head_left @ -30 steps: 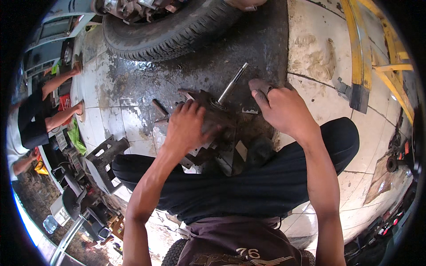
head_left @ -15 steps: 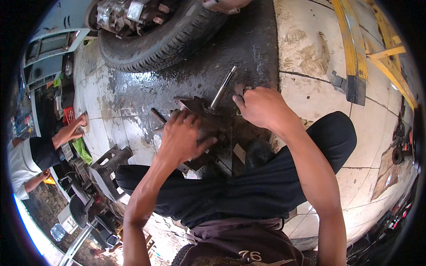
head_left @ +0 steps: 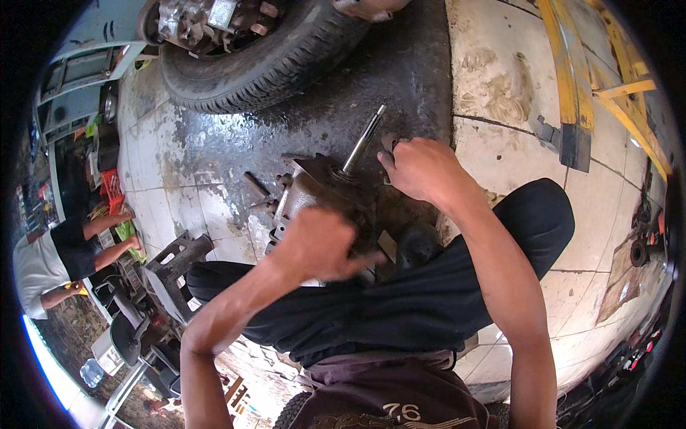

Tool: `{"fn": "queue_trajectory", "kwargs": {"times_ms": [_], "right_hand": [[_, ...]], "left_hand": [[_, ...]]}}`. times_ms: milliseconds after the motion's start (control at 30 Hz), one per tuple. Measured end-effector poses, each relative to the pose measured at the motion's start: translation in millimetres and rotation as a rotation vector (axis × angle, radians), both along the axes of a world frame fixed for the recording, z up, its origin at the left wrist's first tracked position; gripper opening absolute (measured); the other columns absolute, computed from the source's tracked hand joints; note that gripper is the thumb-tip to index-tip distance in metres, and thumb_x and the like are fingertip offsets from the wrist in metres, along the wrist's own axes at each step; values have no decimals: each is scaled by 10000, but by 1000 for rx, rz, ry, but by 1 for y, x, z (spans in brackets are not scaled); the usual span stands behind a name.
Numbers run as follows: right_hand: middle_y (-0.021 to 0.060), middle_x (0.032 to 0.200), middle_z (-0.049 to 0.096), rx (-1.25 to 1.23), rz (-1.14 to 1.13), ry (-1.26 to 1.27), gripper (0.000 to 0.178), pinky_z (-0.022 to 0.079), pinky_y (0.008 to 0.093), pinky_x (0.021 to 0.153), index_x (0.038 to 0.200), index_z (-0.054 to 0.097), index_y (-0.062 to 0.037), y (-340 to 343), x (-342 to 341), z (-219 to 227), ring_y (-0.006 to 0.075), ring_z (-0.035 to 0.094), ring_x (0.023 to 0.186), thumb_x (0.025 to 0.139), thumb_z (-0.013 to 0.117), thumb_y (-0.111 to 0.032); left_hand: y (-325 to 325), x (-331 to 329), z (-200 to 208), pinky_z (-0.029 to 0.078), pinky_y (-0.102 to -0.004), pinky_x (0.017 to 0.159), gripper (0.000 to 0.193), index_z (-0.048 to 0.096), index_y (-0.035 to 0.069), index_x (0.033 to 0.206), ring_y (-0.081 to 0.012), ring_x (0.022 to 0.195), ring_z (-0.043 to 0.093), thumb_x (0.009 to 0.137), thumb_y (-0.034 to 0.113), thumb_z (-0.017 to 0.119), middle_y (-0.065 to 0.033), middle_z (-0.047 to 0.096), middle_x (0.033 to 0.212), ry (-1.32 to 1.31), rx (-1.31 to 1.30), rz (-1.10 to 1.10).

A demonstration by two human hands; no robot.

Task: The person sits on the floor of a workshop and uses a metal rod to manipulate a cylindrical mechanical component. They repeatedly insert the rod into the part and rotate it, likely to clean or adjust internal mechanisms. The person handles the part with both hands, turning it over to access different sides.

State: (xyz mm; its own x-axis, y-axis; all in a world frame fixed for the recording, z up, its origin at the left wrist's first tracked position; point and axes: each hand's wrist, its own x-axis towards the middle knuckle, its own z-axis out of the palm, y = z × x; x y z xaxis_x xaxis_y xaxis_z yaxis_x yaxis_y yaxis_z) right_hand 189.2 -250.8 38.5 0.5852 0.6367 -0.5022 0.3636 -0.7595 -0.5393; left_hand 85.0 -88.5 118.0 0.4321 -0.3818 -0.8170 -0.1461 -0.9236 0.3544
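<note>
Two bare hands are at a grimy metal housing [head_left: 311, 189], which we find on the dark patch of floor [head_left: 421, 79], toward its near edge and just in front of the person's bent legs in black trousers [head_left: 371, 314]. From the housing's top a bright, slender shaft [head_left: 363, 141] rises at a tilt, its tip toward the far right corner of the patch.

The left hand [head_left: 318, 243] is over the near side of the housing, blurred; we make out one digit stretched off to the right, apart from the rest, but cannot tell whether the others are spread or pressed together. The right hand [head_left: 418, 168] is to the right of the shaft, near the patch's right edge, its fingers curled inward and darkened at the ends; we cannot tell whether they pinch anything.

By the housing's left side we see a short dark bar [head_left: 256, 184]. A large tyre [head_left: 271, 79] occupies the far left of the patch. Past the right edge, on pale tiles [head_left: 493, 157], is a yellow frame [head_left: 568, 79]. Beside the left knee we have a dark stool [head_left: 163, 284], and farther left another person [head_left: 46, 268] in a white top.
</note>
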Motion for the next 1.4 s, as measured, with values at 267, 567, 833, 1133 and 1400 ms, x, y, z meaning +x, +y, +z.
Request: {"fn": "queue_trajectory", "kwargs": {"times_ms": [267, 567, 833, 1133, 1400], "right_hand": [[278, 916, 704, -18, 53, 44, 459, 538, 535, 855, 952, 703, 56, 16, 5, 8, 461, 680, 922, 1031, 504, -350], [291, 943, 695, -10, -11, -70, 443, 527, 528, 882, 958, 715, 57, 37, -3, 10, 476, 665, 950, 1025, 509, -330], [339, 946, 677, -146, -148, -217, 522, 521, 533, 880, 960, 710, 76, 53, -34, 50, 483, 664, 947, 1049, 471, -380], [302, 840, 664, -328, -10, -239, 596, 510, 514, 782, 945, 672, 90, 53, -104, 125, 460, 661, 836, 1047, 483, -466], [281, 937, 702, -629, 295, -557, 516, 542, 527, 849, 977, 699, 50, 81, -45, 122, 459, 678, 927, 1053, 457, -399]], "left_hand": [[53, -26, -61, 522, -461, 987, 600, 671, 56, 1230, -385, 1127, 643, 884, 545, 696, -212, 661, 1222, -1038, 168, 168], [56, 4, -3, 553, -487, 766, 525, 749, 36, 976, -331, 901, 708, 902, 549, 665, -132, 718, 868, -392, -96, 132], [91, -11, -64, 576, -443, 828, 656, 775, 21, 915, -354, 953, 726, 896, 658, 620, -179, 743, 941, -479, 8, -72], [87, -25, -87, 575, -424, 835, 616, 794, 60, 967, -334, 996, 733, 891, 647, 624, -144, 762, 1002, -703, -51, -229], [85, -30, -83, 577, -425, 813, 698, 797, 59, 947, -327, 973, 735, 899, 711, 551, -146, 758, 976, -772, -54, -283]]}}
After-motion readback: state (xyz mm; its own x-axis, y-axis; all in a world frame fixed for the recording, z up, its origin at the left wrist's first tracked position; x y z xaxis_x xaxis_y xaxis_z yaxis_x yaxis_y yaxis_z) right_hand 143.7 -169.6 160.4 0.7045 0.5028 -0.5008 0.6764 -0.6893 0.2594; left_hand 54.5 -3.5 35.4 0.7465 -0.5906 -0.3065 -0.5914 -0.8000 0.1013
